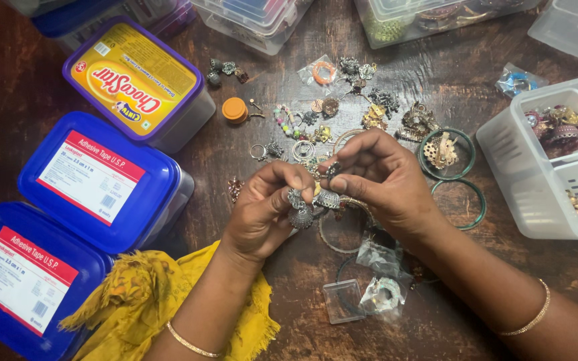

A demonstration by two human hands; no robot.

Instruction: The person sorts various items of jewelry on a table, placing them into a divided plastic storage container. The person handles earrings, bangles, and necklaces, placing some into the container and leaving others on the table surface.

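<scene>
Left hand [262, 210] pinching silver bell earring [300, 215], right hand [376, 177] gripping its twin [329, 198] — we're holding both mid-table, close together, probably for comparing against loose jewellery pile [342, 107].

Home table [436, 60], jewellery-sorting boxes [543, 174]

earrings [312, 204] silver | bangles [466, 204] green | tubs [102, 180] blue | cloth [142, 294] yellow, perhaps patterned
</scene>
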